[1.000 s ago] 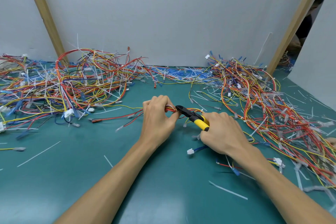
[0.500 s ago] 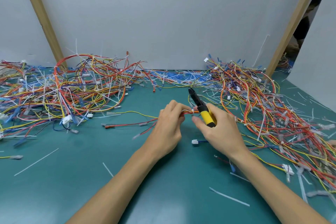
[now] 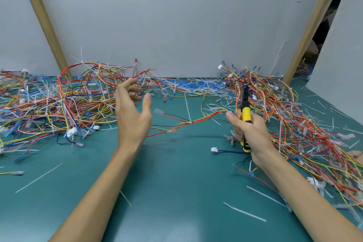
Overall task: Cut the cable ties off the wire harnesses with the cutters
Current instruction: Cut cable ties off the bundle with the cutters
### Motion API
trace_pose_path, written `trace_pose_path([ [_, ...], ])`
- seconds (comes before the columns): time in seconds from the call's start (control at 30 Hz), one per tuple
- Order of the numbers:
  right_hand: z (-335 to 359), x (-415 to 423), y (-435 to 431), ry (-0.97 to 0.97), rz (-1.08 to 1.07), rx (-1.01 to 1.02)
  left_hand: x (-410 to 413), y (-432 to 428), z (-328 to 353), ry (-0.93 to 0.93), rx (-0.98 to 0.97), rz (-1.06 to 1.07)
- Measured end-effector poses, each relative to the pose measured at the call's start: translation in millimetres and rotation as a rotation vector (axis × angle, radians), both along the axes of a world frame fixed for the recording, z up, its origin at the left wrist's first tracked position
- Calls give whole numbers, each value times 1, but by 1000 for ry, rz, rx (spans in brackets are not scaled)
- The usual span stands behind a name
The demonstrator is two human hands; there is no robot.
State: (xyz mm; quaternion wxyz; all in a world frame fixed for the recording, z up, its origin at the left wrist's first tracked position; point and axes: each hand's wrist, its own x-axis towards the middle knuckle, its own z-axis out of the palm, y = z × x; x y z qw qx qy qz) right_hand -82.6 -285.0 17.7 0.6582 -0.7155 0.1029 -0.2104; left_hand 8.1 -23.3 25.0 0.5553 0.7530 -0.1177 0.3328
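Observation:
My right hand (image 3: 249, 133) grips the yellow-handled cutters (image 3: 245, 114), black jaws pointing up and away over the right wire pile. A thin harness of red, orange and yellow wires (image 3: 188, 123) stretches across the green mat from my right fingertips toward the left; a small white cable tie sits on it near its middle. My left hand (image 3: 131, 116) hovers open above the mat, fingers spread, holding nothing, just left of that harness.
A large tangle of coloured harnesses (image 3: 59, 102) covers the left of the green mat (image 3: 172, 182), another tangle (image 3: 294, 127) the right. Cut white tie pieces (image 3: 244, 212) lie scattered. A white wall with wooden posts (image 3: 43, 21) closes the back.
My left hand let go of the harness and moved left and up, opening. My right hand drew right with the cutters, whose jaws now point up; the harness lies stretched out.

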Motion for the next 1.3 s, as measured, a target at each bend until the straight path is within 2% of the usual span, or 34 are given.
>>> trace_pose_path([
  [0.07, -1, 1, -1, 10, 6, 80, 1, -4, -2, 179, -151, -148],
  [0.1, -1, 2, -2, 10, 7, 100, 1, -8, -4, 223, -147, -204],
  [0.23, -1, 2, -3, 4, 4, 133, -10, -18, -10, 207, 222, -367],
  [0.33, -1, 2, -4, 0, 8, 151, -17, -25, -11, 366, 274, -587],
  [0.43, 1, 2, -3, 0, 12, 163, -21, -31, -8, 599, 50, -832],
  [0.63, -1, 3, -4, 22, 17, 119, -16, -25, -4, 701, -290, -980],
  [0.77, -4, 5, -6, 31, 30, 76, -12, -19, 2, 879, -577, -1164],
  [0.87, -5, 6, -6, 25, 25, 72, -11, -14, 3, 957, -644, -1279],
  [1.1, -6, 7, -6, 27, 3, 76, -12, -12, 6, 1007, -607, -1311],
  [1.2, -6, 6, -6, 20, -2, 65, -12, -13, 7, 1024, -565, -1239],
  [1.3, -9, 6, -7, 13, -41, -39, -13, -15, 5, 1036, -490, -1144],
])
